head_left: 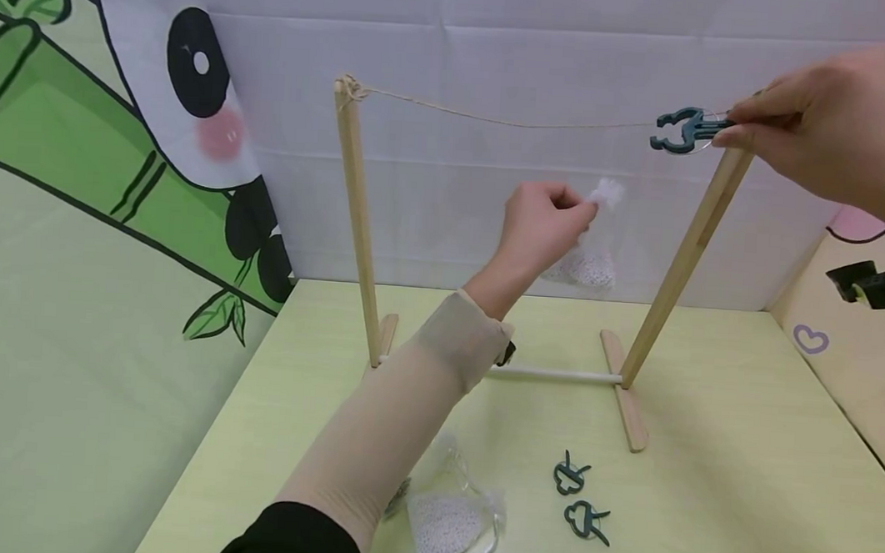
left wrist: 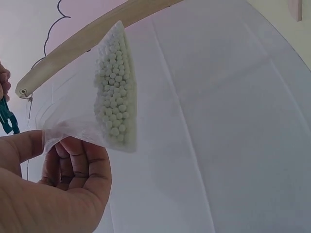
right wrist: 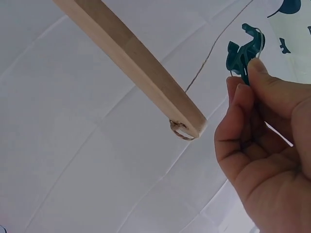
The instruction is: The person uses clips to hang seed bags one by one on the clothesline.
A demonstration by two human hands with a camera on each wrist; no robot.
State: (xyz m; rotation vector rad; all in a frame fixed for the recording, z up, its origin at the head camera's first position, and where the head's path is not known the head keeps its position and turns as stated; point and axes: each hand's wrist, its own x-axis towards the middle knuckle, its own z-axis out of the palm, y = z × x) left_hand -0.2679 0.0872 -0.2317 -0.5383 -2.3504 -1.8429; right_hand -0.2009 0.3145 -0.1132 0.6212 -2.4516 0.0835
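The left hand is pinching the neck of a translucent pouch, letting its white beads hang below, while the right hand is gripping a dark-green spring clip by its handles, apparently spreading the jaws beside the cord. A panda-printed cloth is hanging at left; on the pale tabletop, a wooden frame is holding up the cord, with another bead pouch and two more clips lying nearer.
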